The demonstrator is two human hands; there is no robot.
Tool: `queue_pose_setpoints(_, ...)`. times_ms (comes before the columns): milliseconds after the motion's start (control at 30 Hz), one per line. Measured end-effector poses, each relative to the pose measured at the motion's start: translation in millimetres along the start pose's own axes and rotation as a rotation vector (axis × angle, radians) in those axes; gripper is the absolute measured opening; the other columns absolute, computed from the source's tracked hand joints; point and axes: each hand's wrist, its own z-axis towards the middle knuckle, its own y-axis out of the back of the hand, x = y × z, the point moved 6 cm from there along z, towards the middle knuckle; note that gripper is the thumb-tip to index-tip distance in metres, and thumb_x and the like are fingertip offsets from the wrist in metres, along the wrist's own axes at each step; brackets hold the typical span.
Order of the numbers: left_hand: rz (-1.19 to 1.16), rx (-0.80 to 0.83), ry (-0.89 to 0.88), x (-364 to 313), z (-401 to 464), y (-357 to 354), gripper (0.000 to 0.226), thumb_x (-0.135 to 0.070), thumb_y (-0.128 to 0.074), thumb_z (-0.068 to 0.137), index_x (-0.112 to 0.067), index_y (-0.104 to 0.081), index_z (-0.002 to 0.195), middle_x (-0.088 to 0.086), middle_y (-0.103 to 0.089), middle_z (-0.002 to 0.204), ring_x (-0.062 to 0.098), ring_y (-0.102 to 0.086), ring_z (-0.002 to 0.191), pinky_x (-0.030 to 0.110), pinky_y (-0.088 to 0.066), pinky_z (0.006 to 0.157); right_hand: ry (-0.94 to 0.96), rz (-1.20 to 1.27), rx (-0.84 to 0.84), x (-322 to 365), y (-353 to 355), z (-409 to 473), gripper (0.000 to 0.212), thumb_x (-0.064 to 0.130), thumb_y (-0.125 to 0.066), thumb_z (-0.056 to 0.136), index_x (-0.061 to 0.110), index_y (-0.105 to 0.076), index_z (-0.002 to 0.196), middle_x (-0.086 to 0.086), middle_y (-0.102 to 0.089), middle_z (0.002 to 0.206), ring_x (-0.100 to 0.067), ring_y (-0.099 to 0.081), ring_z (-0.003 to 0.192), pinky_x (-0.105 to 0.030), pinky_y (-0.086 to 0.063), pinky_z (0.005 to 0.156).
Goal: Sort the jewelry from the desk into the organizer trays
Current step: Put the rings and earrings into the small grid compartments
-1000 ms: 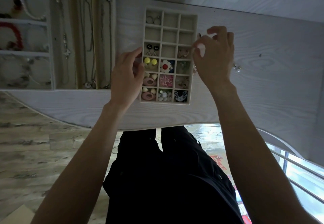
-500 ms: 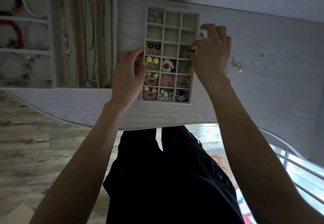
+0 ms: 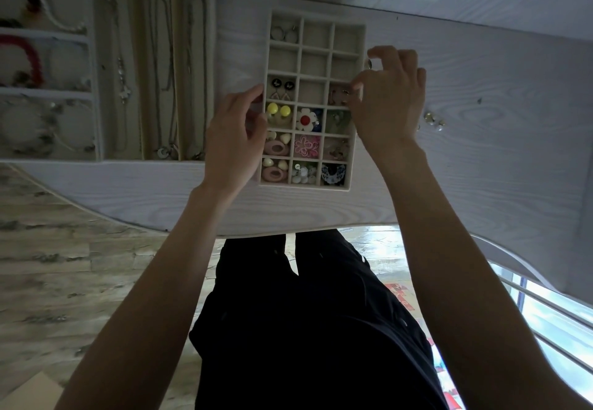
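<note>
1. Right hand (image 3: 390, 101) at the right rim of the grid tray (image 3: 358, 29), fingers curled, thumb and forefinger tips drawn together over the third-row right cell; too small to tell whether anything is pinched between them.
2. Small metal earrings (image 3: 340, 96) in that same cell, just beside the right fingertips.
3. Left hand (image 3: 232, 140) against the left rim of the grid tray, fingers loosely curled, thumb tip near the black round earrings (image 3: 282, 84); no item seen in its grip.
4. Inside the grid tray, near rows filled: yellow ball earrings (image 3: 278, 110), white flower with red centre (image 3: 306, 119), pink flower (image 3: 306, 145), pink oval rings (image 3: 276, 160), white bead cluster (image 3: 303, 173), blue-and-white piece (image 3: 333, 173).
5. Far-left cell of the grid tray: a pair of hoop earrings (image 3: 284, 34); other far cells bare.
6. Right of the grid tray, loose on the pale wood-grain surface (image 3: 497, 169): a few small shiny studs (image 3: 433, 120).
7. Left of the grid tray: a long-slot tray (image 3: 210, 40) with necklaces (image 3: 160, 66) laid lengthwise.
8. Further left of the grid tray: a bracelet tray (image 3: 93, 95) with a pearl bracelet (image 3: 62, 2) and a red bracelet (image 3: 29, 56).
</note>
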Motion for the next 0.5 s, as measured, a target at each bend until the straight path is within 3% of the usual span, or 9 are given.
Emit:
queue_pose_setpoints(267,-0.015,0.002,0.001,1,0,-2,0.036,-0.014,-0.05,0.097,-0.011,-0.051,0.133,0.006,-0.055,0.121,0.007,-0.056,0.092,0.023,-0.049,0.09,0.014,0.415,-0.264,-20,19,-19,0.02,0.018,-0.061,0.082,0.018,-0.07,0.099,-0.001,-0.063,0.111,-0.022,-0.054,0.105,-0.028,-0.036,0.083)
queue_pose_setpoints(433,0.046,0.012,0.007,-1,2,-1,0.035,-0.015,-0.052,0.096,-0.012,-0.052,0.131,0.006,-0.056,0.12,0.004,-0.055,0.085,0.005,-0.043,0.079,-0.061,0.571,-0.361,-54,16,-49,0.022,0.014,-0.057,0.087,0.013,-0.067,0.107,0.0,-0.069,0.096,-0.017,-0.062,0.085,-0.033,-0.051,0.075)
queue_pose_setpoints(500,0.084,0.001,0.021,-5,1,0,0.035,-0.015,-0.054,0.095,-0.012,-0.053,0.13,0.006,-0.056,0.12,0.006,-0.055,0.085,0.008,-0.044,0.078,-0.149,0.581,-0.321,-73,3,-63,0.022,0.014,-0.058,0.087,0.014,-0.066,0.107,-0.002,-0.068,0.096,-0.02,-0.062,0.083,-0.034,-0.051,0.073)
